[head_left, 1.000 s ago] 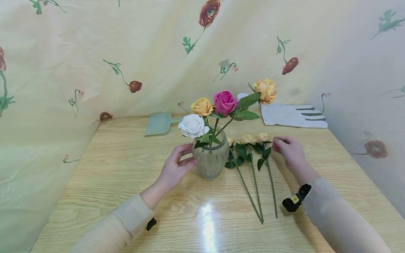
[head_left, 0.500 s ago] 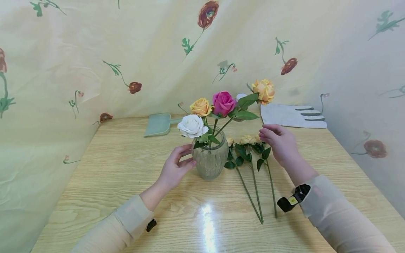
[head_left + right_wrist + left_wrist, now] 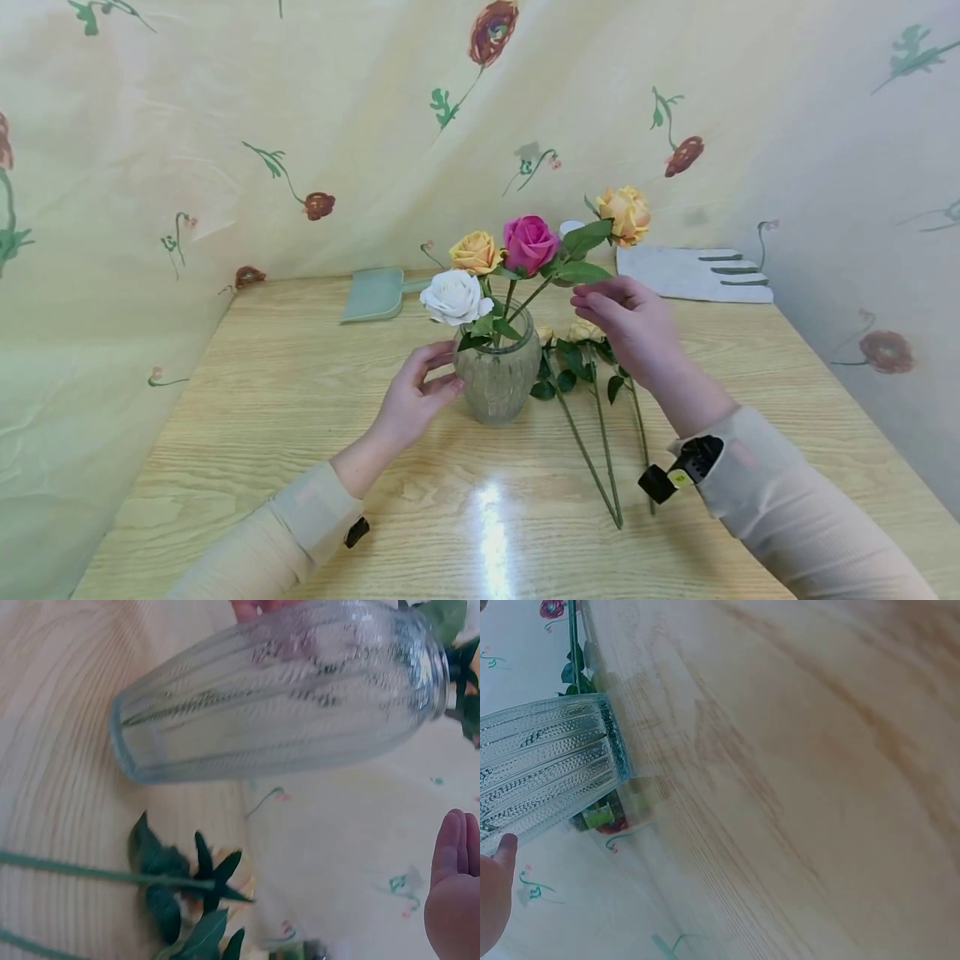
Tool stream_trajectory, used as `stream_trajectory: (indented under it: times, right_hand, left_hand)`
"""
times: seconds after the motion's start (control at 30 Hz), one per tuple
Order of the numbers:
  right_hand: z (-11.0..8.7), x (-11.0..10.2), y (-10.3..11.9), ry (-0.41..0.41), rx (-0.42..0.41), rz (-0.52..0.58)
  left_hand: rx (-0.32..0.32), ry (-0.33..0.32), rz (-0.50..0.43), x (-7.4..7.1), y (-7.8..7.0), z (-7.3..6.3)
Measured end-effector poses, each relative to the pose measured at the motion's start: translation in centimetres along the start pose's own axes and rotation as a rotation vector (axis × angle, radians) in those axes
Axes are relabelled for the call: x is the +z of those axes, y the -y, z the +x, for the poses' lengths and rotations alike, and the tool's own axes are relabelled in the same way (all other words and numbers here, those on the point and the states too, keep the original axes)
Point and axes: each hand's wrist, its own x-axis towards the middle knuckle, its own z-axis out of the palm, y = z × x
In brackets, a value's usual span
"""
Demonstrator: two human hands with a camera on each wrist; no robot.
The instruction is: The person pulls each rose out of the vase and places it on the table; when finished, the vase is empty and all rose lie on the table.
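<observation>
A ribbed glass vase stands upright on the table, holding a white rose, a yellow rose, a magenta rose and a peach-yellow rose that leans right. My left hand grips the vase's left side, thumb in front and fingers partly hidden behind. Raised to the right of the vase, my right hand has its fingers extended together and holds nothing visible. Its fingertips are just under a leaf of the leaning rose; contact is unclear. Below that hand lie pale yellow roses, partly covered by it.
A pale green dustpan lies at the table's back left. At the back right is a flat white glove. Something with a white top stands behind the magenta rose, mostly hidden. A patterned cloth hangs behind the table.
My right hand has moved left and up from beside the lying roses toward the leaning rose's stem. The left hand and the vase have stayed in place.
</observation>
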Motion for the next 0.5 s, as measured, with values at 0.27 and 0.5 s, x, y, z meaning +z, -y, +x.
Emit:
stream_trajectory:
  times: [0.27, 0.5]
  right_hand:
    - [0.4, 1.8, 0.6, 0.052, -0.022, 0.007]
    - [0.6, 2.8, 1.1, 0.047, -0.04, -0.025]
  left_hand:
    - [0.032, -0.02, 0.011, 0.2, 0.2, -0.1]
    - [0.032, -0.024, -0.007, 0.1, 0.4, -0.1]
